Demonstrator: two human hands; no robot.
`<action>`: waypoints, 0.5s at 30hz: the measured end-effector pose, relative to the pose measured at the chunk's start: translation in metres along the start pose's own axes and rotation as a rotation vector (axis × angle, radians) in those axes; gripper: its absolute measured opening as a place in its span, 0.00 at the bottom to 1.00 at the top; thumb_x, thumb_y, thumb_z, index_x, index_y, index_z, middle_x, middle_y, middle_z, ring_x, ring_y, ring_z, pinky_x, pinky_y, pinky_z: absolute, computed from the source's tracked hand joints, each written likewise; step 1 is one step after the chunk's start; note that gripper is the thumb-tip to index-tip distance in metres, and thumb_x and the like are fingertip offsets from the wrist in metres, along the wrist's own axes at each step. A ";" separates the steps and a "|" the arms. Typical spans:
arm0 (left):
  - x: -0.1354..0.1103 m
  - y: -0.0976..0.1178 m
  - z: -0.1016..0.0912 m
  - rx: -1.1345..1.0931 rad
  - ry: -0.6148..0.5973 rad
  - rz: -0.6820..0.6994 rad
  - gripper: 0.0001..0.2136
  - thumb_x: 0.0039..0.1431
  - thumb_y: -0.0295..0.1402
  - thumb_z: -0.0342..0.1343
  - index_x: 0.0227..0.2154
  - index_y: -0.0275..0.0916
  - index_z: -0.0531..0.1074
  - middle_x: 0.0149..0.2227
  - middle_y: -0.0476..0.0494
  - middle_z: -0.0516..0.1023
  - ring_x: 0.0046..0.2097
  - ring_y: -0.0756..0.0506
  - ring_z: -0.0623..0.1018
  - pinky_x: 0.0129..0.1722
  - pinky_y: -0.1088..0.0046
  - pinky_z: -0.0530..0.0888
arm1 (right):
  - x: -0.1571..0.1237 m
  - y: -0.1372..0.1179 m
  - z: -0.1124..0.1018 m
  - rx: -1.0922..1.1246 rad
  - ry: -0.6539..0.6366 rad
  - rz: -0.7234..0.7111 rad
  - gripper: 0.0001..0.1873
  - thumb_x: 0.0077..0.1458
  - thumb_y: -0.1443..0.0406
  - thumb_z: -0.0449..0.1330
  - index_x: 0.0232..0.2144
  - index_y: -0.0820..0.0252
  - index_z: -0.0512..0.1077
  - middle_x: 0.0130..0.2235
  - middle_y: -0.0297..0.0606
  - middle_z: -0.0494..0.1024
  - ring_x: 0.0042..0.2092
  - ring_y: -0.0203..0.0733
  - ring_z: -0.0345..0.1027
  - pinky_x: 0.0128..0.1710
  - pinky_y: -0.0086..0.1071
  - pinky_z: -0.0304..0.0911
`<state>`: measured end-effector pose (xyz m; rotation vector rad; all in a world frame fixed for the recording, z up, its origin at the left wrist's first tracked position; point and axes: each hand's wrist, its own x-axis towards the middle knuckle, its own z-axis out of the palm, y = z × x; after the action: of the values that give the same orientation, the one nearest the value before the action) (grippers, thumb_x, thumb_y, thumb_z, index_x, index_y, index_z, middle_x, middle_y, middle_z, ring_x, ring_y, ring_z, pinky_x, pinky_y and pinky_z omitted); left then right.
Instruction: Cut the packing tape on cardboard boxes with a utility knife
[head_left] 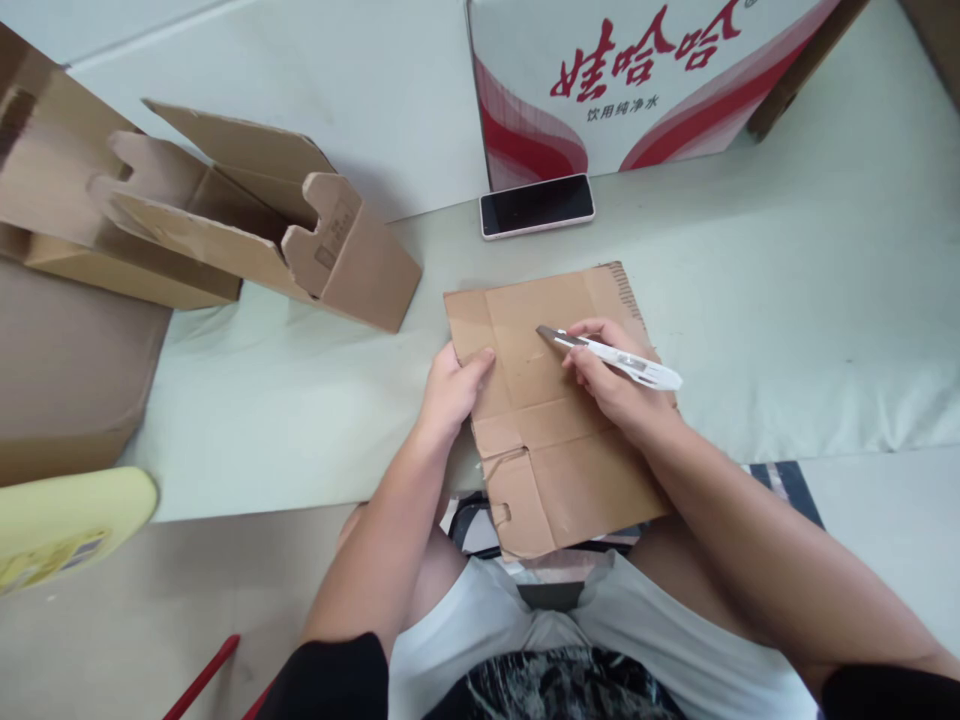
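A flat piece of brown cardboard (559,400) with fold creases and a cut slot near its lower left lies partly over the table's front edge, above my lap. My left hand (455,385) grips its left edge, thumb on top and the other fingers hidden underneath. In my right hand (611,375) is a white utility knife (637,366), held like a pen over the cardboard. Its blade points to the upper left, near the middle of the sheet; whether the tip touches the surface I cannot tell.
A phone (537,206) lies beyond the cardboard, before a white and red carton (645,90). Open brown boxes (367,260) stand at the left on the pale tablecloth (787,300). A yellow object (75,520) juts in at the lower left.
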<state>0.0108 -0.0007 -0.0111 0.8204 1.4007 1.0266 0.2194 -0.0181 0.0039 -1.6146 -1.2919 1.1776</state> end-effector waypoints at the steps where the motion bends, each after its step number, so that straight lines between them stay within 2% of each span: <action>1: 0.000 0.000 0.000 0.005 0.003 -0.001 0.19 0.45 0.39 0.68 0.40 0.37 0.77 0.45 0.37 0.86 0.51 0.33 0.84 0.50 0.58 0.80 | 0.000 -0.003 -0.001 -0.059 -0.006 -0.007 0.12 0.56 0.58 0.60 0.42 0.53 0.74 0.32 0.32 0.80 0.32 0.39 0.71 0.34 0.34 0.63; 4: 0.002 -0.001 -0.001 0.008 0.002 -0.008 0.19 0.44 0.39 0.68 0.40 0.37 0.77 0.45 0.37 0.86 0.50 0.33 0.84 0.49 0.58 0.80 | 0.000 -0.009 -0.005 -0.152 -0.026 -0.026 0.13 0.55 0.58 0.59 0.41 0.53 0.75 0.33 0.34 0.81 0.34 0.41 0.71 0.36 0.35 0.62; 9: 0.001 0.000 -0.001 -0.002 0.012 -0.018 0.20 0.42 0.40 0.68 0.39 0.38 0.77 0.46 0.36 0.86 0.48 0.34 0.84 0.47 0.59 0.80 | -0.001 -0.003 -0.008 -0.140 -0.001 -0.047 0.11 0.53 0.57 0.60 0.36 0.55 0.76 0.31 0.33 0.79 0.34 0.41 0.70 0.35 0.35 0.60; 15: -0.003 0.009 0.002 -0.067 0.111 -0.012 0.18 0.37 0.39 0.69 0.33 0.36 0.77 0.36 0.38 0.86 0.39 0.36 0.85 0.39 0.63 0.79 | -0.004 0.005 -0.011 0.015 -0.042 -0.059 0.06 0.51 0.60 0.60 0.27 0.55 0.71 0.23 0.29 0.71 0.27 0.38 0.62 0.30 0.34 0.56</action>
<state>0.0122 -0.0001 -0.0015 0.7143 1.4548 1.1183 0.2309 -0.0228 0.0037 -1.5387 -1.3452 1.1880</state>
